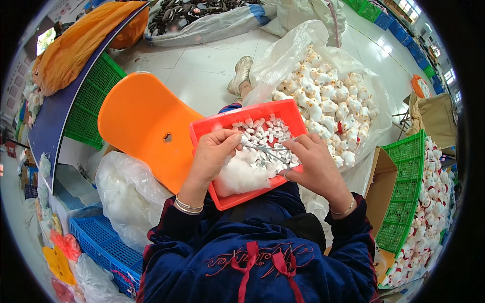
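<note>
A red plastic tray (237,202) rests on my lap. Inside it lie many small white and silvery pieces (265,130) and a fluffy wad of white stuffing (242,177). My right hand (316,164) grips a pair of metal forceps (265,148) with scissor-like handles, thumb and fingers at the rings. Their slim tips point left and meet the fingertips of my left hand (217,151). The left thumb and forefinger are pinched together over the tray; whatever lies between them is too small to make out.
An orange chair seat (146,121) stands to the left, beside a clear bag of white stuffing (124,194) and a blue crate (108,242). Ahead on the right, a plastic bag holds many small white plush toys (328,101). Green crates (404,197) stand at the right.
</note>
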A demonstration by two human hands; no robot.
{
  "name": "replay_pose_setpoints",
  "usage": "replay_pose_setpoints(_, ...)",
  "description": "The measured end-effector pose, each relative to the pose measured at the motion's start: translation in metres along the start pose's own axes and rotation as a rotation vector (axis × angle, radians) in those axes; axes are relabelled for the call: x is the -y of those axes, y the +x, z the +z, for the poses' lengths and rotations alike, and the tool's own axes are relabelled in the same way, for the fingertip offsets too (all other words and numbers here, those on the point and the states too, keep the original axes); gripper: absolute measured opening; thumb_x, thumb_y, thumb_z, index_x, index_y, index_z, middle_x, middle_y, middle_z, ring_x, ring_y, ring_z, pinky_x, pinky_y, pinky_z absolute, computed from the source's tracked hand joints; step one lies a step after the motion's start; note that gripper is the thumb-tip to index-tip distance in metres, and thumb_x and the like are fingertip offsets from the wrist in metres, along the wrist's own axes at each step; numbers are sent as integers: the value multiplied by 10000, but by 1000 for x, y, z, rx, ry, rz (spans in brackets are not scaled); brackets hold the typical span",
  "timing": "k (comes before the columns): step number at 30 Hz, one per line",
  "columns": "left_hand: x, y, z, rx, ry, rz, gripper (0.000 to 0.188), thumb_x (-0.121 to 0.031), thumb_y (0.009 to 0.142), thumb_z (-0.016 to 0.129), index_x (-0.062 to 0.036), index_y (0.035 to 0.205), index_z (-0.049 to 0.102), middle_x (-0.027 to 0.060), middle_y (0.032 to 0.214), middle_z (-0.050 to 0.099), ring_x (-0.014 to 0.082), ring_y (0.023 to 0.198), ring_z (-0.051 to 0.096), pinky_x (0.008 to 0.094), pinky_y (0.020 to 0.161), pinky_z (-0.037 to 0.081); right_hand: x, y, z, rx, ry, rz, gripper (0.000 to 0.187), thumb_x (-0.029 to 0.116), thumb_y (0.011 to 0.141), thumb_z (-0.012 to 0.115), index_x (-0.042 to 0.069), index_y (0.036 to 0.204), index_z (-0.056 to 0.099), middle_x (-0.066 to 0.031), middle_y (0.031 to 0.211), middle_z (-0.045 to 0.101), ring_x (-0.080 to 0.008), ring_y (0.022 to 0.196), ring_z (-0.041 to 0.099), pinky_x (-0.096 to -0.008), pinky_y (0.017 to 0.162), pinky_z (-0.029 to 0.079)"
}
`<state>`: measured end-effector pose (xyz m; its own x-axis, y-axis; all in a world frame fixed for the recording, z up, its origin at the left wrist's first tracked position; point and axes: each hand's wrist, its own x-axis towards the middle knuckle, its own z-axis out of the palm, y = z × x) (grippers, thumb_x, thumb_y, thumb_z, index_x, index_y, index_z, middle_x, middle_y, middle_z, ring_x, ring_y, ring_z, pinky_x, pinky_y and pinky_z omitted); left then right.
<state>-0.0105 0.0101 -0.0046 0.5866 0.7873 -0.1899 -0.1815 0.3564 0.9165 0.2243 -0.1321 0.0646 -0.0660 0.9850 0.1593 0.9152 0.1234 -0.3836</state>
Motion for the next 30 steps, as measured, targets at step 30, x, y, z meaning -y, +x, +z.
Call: replay_pose_setpoints(30,17,6,8,55,318,52,186,-104,994,663,4,1126,738,-6,875,702,32,760,581,184,701,462,-8,9,-1,199,-94,-10,394,230,770,802,123,1141,723,-77,974,675,-293,994,629,-436,870,471)
